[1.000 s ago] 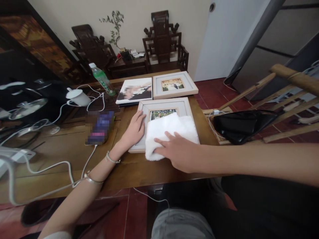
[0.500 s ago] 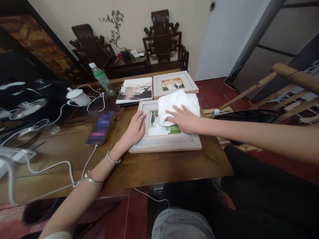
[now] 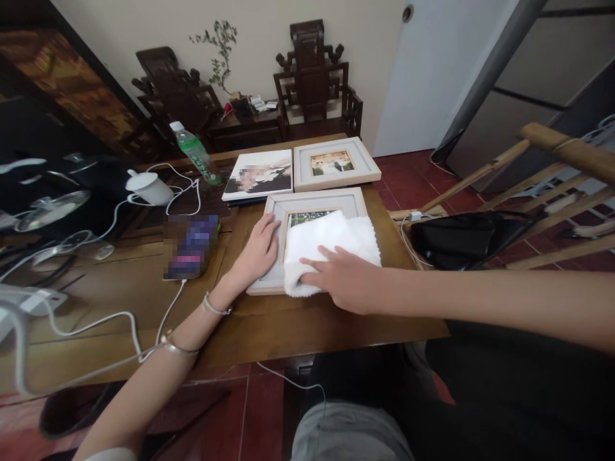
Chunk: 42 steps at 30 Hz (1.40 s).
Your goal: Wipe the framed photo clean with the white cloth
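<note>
A pale wooden picture frame lies face up near the table's edge, with a photo inside a wide grey-white border. My left hand holds it by the left side, fingers closed together over the rim. A folded white cloth covers the middle and lower right of the frame. My right hand is closed on this cloth near the frame's front edge, with some fingers tucked into the fold and others pressed on top. Much of the photo is hidden beneath the cloth.
Behind lie a second framed picture and a white-edged photo panel. To the left are a green-labelled bottle, a white lidded cup, a phone and white cables. A wooden chair stands at right.
My right hand has drawn the cloth toward me and slightly left, from the frame's upper right to its front edge. The left hand stays on the left rim.
</note>
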Tool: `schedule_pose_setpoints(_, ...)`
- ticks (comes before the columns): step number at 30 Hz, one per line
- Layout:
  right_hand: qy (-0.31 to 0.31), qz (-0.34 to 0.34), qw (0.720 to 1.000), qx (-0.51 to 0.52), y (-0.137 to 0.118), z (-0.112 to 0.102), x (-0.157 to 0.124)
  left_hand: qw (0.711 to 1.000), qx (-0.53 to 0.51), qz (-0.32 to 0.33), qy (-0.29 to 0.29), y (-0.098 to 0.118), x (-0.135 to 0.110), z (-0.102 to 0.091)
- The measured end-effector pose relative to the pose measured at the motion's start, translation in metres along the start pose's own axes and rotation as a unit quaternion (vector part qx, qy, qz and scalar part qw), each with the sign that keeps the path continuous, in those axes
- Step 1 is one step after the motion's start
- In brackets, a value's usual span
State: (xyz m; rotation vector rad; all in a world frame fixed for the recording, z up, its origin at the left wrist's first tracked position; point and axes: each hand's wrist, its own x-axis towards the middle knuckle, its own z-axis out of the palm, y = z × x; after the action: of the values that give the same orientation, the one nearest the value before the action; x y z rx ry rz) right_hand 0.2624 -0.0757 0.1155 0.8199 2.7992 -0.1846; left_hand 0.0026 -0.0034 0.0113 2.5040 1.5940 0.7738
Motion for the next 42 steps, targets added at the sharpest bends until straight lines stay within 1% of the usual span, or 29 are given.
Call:
schedule_pose_setpoints(2, 0.016, 0.004, 1.000, -0.015, 0.018, 0.002, 0.007, 1.000, -0.001, 0.000, -0.003, 0.000, 0.000, 0.000)
schedule_pose_setpoints(6, 0.012, 0.046, 0.998, -0.037, 0.056, 0.003, 0.021, 1.000, -0.015, -0.005, -0.003, -0.001, 0.001, 0.000)
schedule_pose_setpoints(8, 0.020, 0.061, 0.997, -0.045, 0.067, 0.002, 0.026, 1.000, -0.021, -0.007, -0.004, -0.001, 0.000, 0.000)
schedule_pose_setpoints(9, 0.023, 0.069, 0.996, -0.046, 0.068, 0.002, 0.027, 1.000, -0.024, -0.007, -0.004, -0.001, 0.000, 0.000)
schedule_pose_setpoints(10, 0.022, 0.076, 0.996, -0.045, 0.067, 0.002, 0.027, 1.000, -0.027, -0.007, -0.005, -0.001, 0.000, 0.000)
schedule_pose_setpoints(12, 0.006, 0.082, 0.996, -0.039, 0.056, 0.003, 0.024, 1.000, -0.028, -0.007, -0.004, -0.001, 0.000, 0.000)
schedule_pose_setpoints(15, -0.012, 0.046, 0.998, -0.039, 0.030, 0.005, 0.013, 1.000, -0.021, -0.010, 0.001, 0.000, 0.000, 0.001)
schedule_pose_setpoints(17, -0.008, 0.020, 0.999, -0.046, 0.016, 0.007, 0.006, 1.000, -0.018, -0.013, 0.001, 0.000, 0.000, 0.002)
schedule_pose_setpoints(19, 0.003, 0.006, 0.999, -0.051, 0.012, 0.009, 0.003, 1.000, -0.015, -0.012, -0.001, 0.000, 0.000, 0.002)
schedule_pose_setpoints(20, 0.011, 0.000, 0.999, -0.051, 0.015, 0.010, 0.003, 1.000, -0.014, -0.010, -0.001, 0.000, 0.000, 0.002)
schedule_pose_setpoints(23, 0.027, -0.005, 0.999, -0.044, 0.041, 0.009, 0.010, 1.000, -0.015, -0.005, -0.002, -0.001, 0.001, 0.001)
schedule_pose_setpoints(27, 0.043, 0.035, 0.996, -0.074, 0.086, 0.008, 0.023, 1.000, -0.020, -0.007, -0.004, -0.001, 0.001, 0.000)
schedule_pose_setpoints(29, 0.049, 0.052, 0.993, -0.092, 0.096, 0.009, 0.026, 1.000, -0.023, -0.008, -0.007, -0.001, 0.001, -0.001)
schedule_pose_setpoints(30, 0.048, 0.059, 0.993, -0.095, 0.096, 0.009, 0.026, 1.000, -0.024, -0.009, -0.007, -0.001, 0.001, -0.001)
schedule_pose_setpoints(32, 0.041, 0.070, 0.993, -0.084, 0.086, 0.010, 0.023, 1.000, -0.022, -0.008, -0.004, 0.000, 0.001, -0.001)
schedule_pose_setpoints(34, 0.035, 0.071, 0.995, -0.057, 0.066, 0.009, 0.016, 1.000, -0.020, -0.009, -0.002, 0.000, 0.000, 0.000)
schedule_pose_setpoints(39, 0.037, 0.016, 0.999, -0.007, 0.000, -0.001, -0.010, 0.999, -0.031, -0.010, -0.003, 0.001, 0.000, 0.000)
schedule_pose_setpoints(42, 0.024, -0.019, 0.999, 0.011, -0.025, -0.006, -0.020, 1.000, -0.028, -0.010, -0.001, 0.002, -0.001, -0.001)
